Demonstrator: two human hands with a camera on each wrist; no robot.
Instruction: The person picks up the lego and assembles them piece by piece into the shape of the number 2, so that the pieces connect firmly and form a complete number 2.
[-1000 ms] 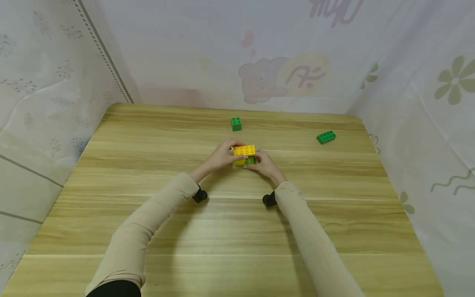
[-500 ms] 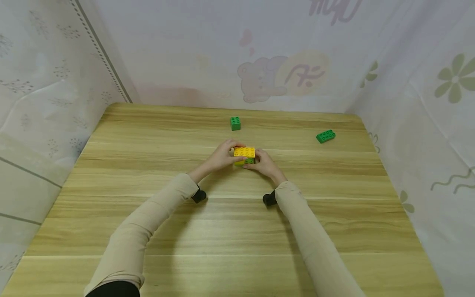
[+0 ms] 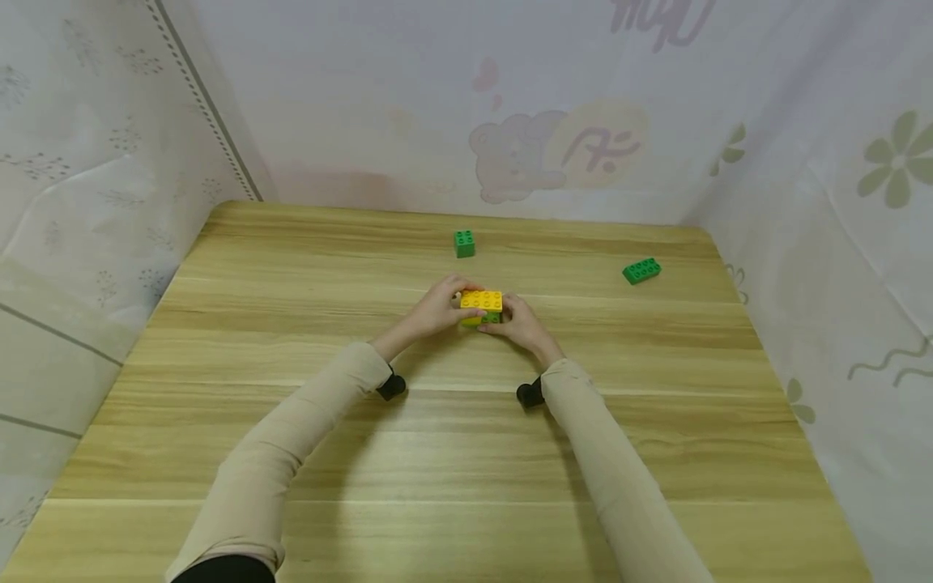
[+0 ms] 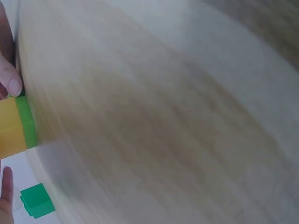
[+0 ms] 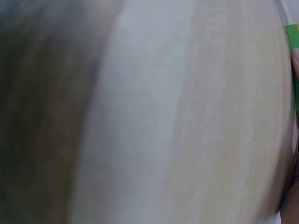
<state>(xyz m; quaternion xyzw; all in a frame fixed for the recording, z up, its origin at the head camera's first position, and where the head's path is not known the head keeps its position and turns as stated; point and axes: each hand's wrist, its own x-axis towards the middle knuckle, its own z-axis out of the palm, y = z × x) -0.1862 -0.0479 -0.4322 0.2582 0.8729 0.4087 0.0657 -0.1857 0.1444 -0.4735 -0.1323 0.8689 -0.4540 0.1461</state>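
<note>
In the head view my left hand [image 3: 436, 309] pinches an eight-stud yellow toy brick [image 3: 481, 300] between thumb and fingers. Directly beneath it sits a light green brick [image 3: 492, 318], its front studs showing, with a second yellow block [image 3: 471, 321] at its left, partly covered by the left thumb. My right hand [image 3: 521, 325] grips the green brick from the right, thumb at the front. The left wrist view catches the lower yellow block [image 4: 11, 128] with the light green brick [image 4: 26, 122] along its underside, fingertips close above. Only a green edge [image 5: 293, 39] appears in the right wrist view.
A dark green four-stud brick [image 3: 464, 244] stands behind the hands. Farther right lies a dark green eight-stud brick [image 3: 641, 271]. The wooden table [image 3: 466, 453] meets patterned cloth walls [image 3: 408, 97] at the back and sides.
The top yellow brick has come down slightly toward the bricks under it, covering more of the green studs and lower yellow block. Both hands stay in nearly the same place.
</note>
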